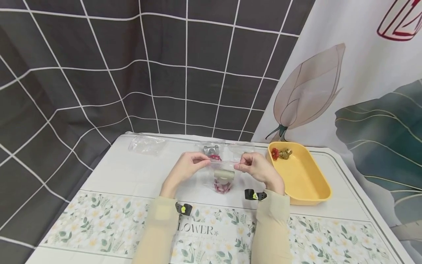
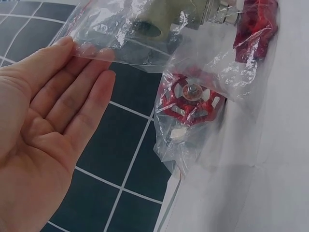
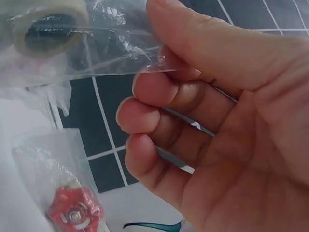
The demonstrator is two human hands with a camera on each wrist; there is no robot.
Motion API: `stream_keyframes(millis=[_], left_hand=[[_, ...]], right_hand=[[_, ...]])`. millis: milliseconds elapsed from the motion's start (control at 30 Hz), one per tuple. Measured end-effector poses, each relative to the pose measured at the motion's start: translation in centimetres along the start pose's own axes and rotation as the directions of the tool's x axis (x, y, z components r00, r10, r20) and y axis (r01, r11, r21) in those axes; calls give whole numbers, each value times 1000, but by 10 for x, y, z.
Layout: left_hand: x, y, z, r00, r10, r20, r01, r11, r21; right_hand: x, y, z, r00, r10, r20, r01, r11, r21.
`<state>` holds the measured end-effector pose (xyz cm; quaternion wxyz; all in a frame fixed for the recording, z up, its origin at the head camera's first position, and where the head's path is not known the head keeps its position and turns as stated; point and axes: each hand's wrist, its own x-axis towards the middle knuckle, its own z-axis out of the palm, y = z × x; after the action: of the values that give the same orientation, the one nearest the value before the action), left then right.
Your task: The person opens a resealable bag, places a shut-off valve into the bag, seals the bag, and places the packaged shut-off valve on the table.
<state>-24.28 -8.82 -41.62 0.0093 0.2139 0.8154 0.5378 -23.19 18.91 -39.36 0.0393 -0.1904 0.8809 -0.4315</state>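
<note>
My left hand (image 1: 188,167) and my right hand (image 1: 260,168) pinch opposite ends of the top edge of a clear zip bag (image 2: 120,34), stretching that edge between them. Inside the bag is a pale green valve (image 1: 224,173) with a round open pipe end, its red handwheel (image 1: 222,187) toward me on the table side. Thumb and fingertips of the left hand hold one corner in the left wrist view. In the right wrist view, thumb and index finger grip the other corner, the remaining fingers bent below it. Just behind lies another bagged valve (image 1: 211,149), grey with a red handwheel (image 2: 193,96).
To the right stands a yellow tray (image 1: 306,176) with a brass valve (image 1: 285,154) in its far left corner. A crumpled clear bag (image 1: 146,143) lies at the back left, and another clear bag (image 1: 242,147) behind my right hand. A dark grid curtain (image 1: 165,84) hangs behind the table.
</note>
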Motion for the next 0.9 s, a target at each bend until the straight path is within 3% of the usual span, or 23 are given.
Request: stream_keyframes(millis=[200,900], left_hand=[[0,0,0,1000,26,-7,-26,1000,-9],[1,-3,0,1000,6,9,-6,1000,-24]], right_hand=[[0,-1,0,1000,-18,-17,18,1000,-24],[-4,4,-3,998,51,26,-51,999,-7]])
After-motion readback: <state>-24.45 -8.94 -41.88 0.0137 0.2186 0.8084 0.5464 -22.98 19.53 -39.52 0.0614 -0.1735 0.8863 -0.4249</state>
